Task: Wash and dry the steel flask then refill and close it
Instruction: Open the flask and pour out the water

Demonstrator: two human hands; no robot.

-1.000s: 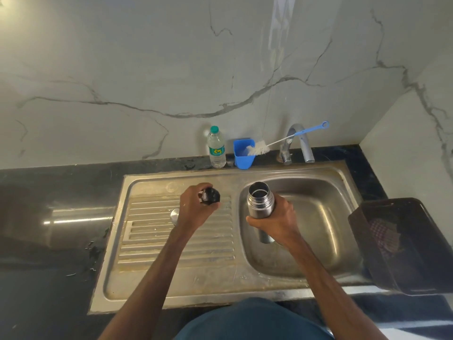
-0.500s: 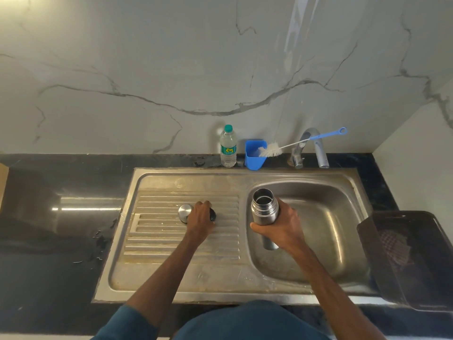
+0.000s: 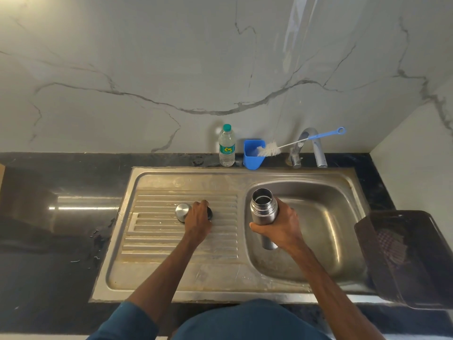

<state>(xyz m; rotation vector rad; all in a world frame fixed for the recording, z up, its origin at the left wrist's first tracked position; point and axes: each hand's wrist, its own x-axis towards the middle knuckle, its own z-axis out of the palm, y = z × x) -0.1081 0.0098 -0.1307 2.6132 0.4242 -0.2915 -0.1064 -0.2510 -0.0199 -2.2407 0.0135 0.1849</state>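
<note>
My right hand (image 3: 282,227) grips the open steel flask (image 3: 263,209) round its body and holds it upright over the sink basin (image 3: 326,217). Its mouth has no cap on it. My left hand (image 3: 197,220) rests on the ribbed drainboard (image 3: 159,236), fingers curled over a small black stopper (image 3: 209,213), most of which is hidden. A round steel cap (image 3: 182,211) sits on the drainboard just left of that hand.
Against the wall stand a plastic water bottle (image 3: 226,147), a blue cup (image 3: 252,155) holding a bottle brush (image 3: 289,144), and the tap (image 3: 311,148). A dark basket (image 3: 404,256) with a checked cloth sits at the right. Black counter (image 3: 61,217) lies to the left.
My left hand has lowered the black stopper from mid-air down onto the drainboard beside the steel cap. My right hand keeps the flask in about the same place.
</note>
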